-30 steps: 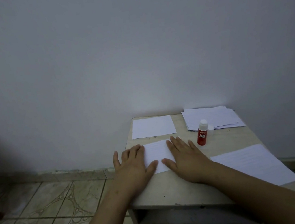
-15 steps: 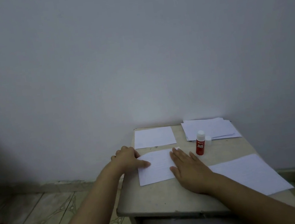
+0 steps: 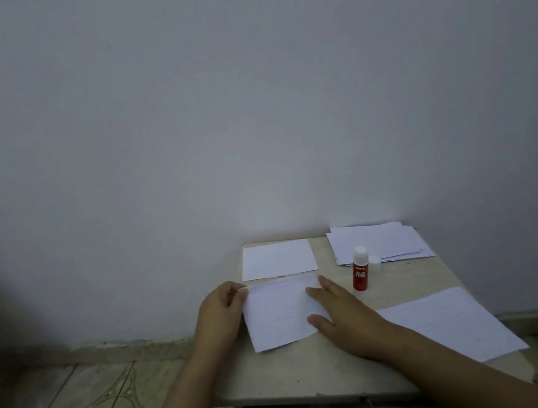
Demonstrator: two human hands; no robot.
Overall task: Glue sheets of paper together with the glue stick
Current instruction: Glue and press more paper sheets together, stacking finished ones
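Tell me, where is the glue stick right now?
In the head view, the glue stick stands upright on the table, right of centre, just beyond the right hand and in front of the paper stack.

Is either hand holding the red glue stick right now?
No, the red glue stick stands upright alone on the beige table, while both hands are on the white paper sheet.

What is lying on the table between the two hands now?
In the head view, one sheet of paper lies between them: the left hand grips its left edge, the right hand rests flat on its right side.
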